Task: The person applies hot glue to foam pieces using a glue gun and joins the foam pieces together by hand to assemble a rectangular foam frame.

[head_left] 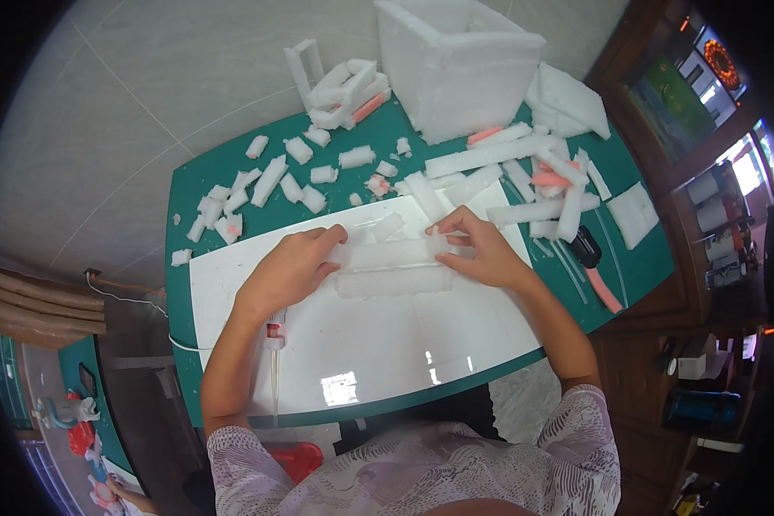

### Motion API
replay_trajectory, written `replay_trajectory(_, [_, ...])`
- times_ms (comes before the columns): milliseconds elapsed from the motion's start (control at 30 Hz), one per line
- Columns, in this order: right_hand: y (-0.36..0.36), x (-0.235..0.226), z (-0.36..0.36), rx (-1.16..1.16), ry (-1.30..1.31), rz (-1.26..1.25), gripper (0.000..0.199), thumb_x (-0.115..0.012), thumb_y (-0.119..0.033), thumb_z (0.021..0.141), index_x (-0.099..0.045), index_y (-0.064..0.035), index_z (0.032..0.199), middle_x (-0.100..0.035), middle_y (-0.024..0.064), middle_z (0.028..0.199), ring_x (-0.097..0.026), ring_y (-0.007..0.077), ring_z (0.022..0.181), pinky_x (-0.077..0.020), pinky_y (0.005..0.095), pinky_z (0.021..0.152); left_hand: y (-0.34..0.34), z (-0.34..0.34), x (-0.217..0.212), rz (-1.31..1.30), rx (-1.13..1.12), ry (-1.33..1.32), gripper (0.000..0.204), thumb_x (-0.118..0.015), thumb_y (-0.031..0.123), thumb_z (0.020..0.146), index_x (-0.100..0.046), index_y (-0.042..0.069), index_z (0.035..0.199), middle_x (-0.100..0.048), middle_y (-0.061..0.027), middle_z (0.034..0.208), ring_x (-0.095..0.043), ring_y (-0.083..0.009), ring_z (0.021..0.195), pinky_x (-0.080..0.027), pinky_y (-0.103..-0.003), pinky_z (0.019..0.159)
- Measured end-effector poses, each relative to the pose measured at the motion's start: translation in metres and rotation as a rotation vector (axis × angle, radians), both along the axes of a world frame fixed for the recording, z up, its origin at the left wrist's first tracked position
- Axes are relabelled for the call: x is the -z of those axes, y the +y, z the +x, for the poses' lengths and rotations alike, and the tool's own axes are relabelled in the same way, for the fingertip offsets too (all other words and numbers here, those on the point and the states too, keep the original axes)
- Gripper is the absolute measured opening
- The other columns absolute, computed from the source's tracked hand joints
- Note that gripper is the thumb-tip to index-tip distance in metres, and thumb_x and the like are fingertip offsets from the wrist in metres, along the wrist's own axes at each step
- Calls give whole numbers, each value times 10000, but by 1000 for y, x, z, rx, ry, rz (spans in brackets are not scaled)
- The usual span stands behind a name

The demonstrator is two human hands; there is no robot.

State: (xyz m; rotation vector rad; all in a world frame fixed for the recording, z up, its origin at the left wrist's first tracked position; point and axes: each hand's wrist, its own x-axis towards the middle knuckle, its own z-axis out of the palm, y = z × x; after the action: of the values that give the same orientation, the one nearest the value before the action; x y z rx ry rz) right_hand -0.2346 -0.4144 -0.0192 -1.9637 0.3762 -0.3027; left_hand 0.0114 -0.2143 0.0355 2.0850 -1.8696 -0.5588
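Observation:
A white foam strip (390, 253) spans the gap between my hands over a glossy white board (258, 361). My left hand (294, 265) pinches its left end with curved fingers. At the right end, my right hand (483, 251) grips it between thumb and fingers. Just below the strip lies a pale, strip-like shape (394, 283); whether it is a second piece or a reflection, I cannot tell. Behind the strip rests a small flat foam piece (388, 227). A thin tool with a red part (274, 342) lies by my left forearm.
Several small foam chunks (269, 181) are scattered at the back left of the green table (181, 310). A large white foam box (464, 77) stands behind. Foam strips (542, 211), a black-handled tool (586, 248) and thin clear sticks (568, 268) lie right. Another person's hand (127, 494) shows lower left.

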Motion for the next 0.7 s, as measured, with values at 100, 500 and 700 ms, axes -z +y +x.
replay_trajectory(100, [1, 0, 0, -3, -4, 14, 329, -706, -16, 871, -488, -62, 1112, -623, 112, 1207, -609, 245, 1197, -501, 388, 1063, 1, 0, 1, 1, -1, -1, 334, -718, 79, 878, -600, 24, 1186, -680, -188, 1196, -663, -376, 1039, -525, -392, 901])
replay_trajectory(500, [-1, 5, -2, -29, -31, 3, 342, -703, -3, 865, -493, -66, 1128, -614, 101, 1218, -591, 242, 1225, -480, 422, 1074, 1, -3, 3, -21, -11, 2, 394, -727, 64, 866, -553, 61, 1219, -684, -186, 1191, -660, -375, 1053, -519, -404, 909])
replay_trajectory(700, [-3, 11, -2, -50, -87, 4, 371, -684, 17, 861, -499, -62, 1173, -584, 85, 1218, -571, 219, 1231, -454, 440, 1103, 0, -18, -7, -7, -73, -24, 501, -750, 47, 835, -536, 76, 1287, -662, -168, 1237, -642, -355, 1098, -512, -409, 928])
